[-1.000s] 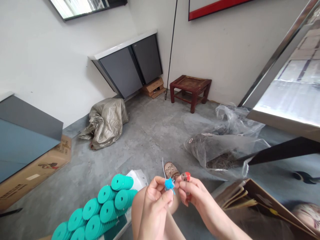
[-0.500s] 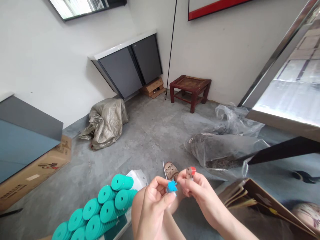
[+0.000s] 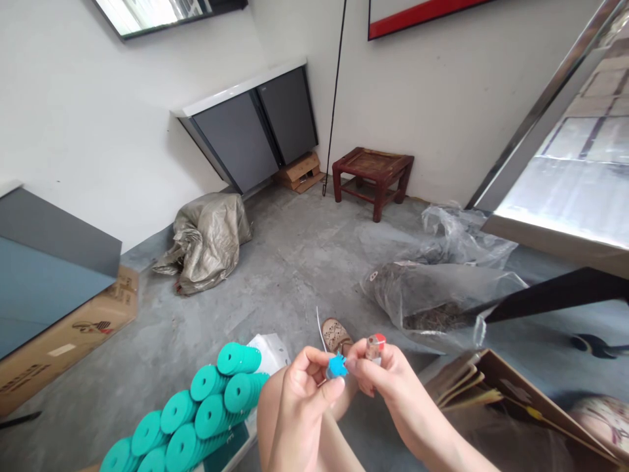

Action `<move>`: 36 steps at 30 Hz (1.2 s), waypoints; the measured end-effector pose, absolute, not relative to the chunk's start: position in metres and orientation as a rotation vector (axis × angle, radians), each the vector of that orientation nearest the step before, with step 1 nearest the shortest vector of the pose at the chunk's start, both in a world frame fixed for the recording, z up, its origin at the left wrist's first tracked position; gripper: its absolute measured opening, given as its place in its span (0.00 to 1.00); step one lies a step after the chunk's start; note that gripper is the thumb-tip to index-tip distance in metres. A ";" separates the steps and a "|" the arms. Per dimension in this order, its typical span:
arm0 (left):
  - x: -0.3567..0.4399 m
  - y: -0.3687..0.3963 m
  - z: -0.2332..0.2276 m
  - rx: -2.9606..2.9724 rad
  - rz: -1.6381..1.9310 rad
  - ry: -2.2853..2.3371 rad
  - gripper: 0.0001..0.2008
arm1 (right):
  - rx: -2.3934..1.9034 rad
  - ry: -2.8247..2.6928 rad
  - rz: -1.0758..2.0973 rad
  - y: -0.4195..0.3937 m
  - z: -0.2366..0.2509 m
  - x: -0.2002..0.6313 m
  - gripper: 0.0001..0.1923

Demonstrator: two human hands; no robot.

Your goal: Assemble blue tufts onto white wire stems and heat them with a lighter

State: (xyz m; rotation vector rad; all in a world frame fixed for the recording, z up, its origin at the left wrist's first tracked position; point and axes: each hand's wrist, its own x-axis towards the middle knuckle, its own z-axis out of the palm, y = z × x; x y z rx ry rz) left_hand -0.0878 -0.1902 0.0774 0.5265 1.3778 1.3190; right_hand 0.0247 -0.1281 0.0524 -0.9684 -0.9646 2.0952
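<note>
Just above the person's bare knee (image 3: pixel 289 419), low in the head view, both hands meet over a small blue piece (image 3: pixel 337 366) with a thin pale strand (image 3: pixel 320 324) rising from it. The left hand (image 3: pixel 304 387) is curled nearly closed, thumb and forefinger pinching the blue piece from the knee side; the right hand (image 3: pixel 381 380) is likewise curled, its fingertips touching the piece from the other side, and it also holds a small red-capped lighter (image 3: pixel 375 346) upright against its fingers. What the blue piece is exactly is too small to tell. Judged from this, the step is fine fingertip work on the blue piece, and it would go best with the left pinch kept firm and still, so that the right fingertips do the adjusting, with the strand kept clear of the fingers rather than trapped under them. The lighter crowds the right hand; keeping it tucked back against the palm side would leave thumb and forefinger free. Holding the piece over the knee, not beyond it, means a slip drops it on the leg and not on the grey floor (image 3: pixel 295 262). Left of the knee lie stacked teal discs (image 3: pixel 211 406); beyond it a sandalled foot (image 3: pixel 337 333), and to its right a clear plastic bag (image 3: pixel 442 295) and an open cardboard box (image 3: pixel 501 400).
</note>
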 end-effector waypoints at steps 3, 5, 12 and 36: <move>-0.088 -0.190 0.076 0.532 1.314 1.388 0.07 | -0.952 -0.925 2.116 -0.128 0.054 0.024 0.10; -0.088 -0.190 0.075 0.555 1.298 1.395 0.07 | -0.952 -0.938 2.109 -0.128 0.055 0.024 0.12; -0.087 -0.191 0.075 0.555 1.293 1.393 0.08 | -1.002 -0.959 2.081 -0.127 0.057 0.023 0.11; -0.087 -0.190 0.076 0.306 1.403 1.223 0.10 | -0.887 -0.760 2.253 -0.145 0.043 0.019 0.13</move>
